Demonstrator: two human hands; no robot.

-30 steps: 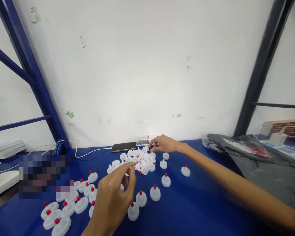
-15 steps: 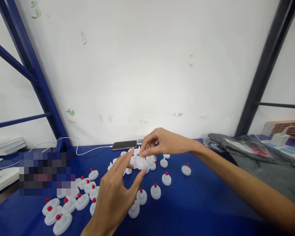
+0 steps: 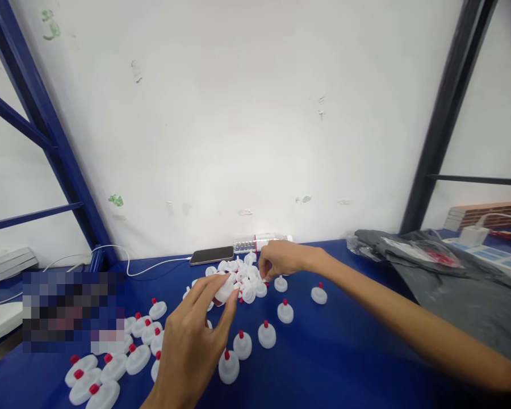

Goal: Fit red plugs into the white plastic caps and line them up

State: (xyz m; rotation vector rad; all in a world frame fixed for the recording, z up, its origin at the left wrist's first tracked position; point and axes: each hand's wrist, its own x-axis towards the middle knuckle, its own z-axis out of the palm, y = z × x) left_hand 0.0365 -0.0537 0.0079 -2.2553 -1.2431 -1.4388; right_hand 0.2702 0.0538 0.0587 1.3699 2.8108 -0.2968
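My left hand (image 3: 196,326) pinches a white plastic cap (image 3: 225,288) between thumb and fingers, in front of the pile. My right hand (image 3: 281,260) reaches down at the right side of the pile of loose white caps (image 3: 249,292), its fingers bent together. A bit of red shows by its fingertips, but what they hold, if anything, I cannot make out. White caps with red tips (image 3: 137,359) stand in a cluster left of my left hand. Several more red-tipped caps (image 3: 267,335) stand spread out below and right of the pile.
Behind the pile lie a phone (image 3: 212,255) on a white cable and a clear plastic bottle (image 3: 255,243) against the wall. Grey plastic bags (image 3: 413,253) and a white power strip (image 3: 500,264) are at the right. A blue rack post (image 3: 55,136) stands at left.
The white cap that was between both hands is now in my left hand, whose fingers have closed. My right hand has moved right and down to the pile's edge. The view has shifted slightly.
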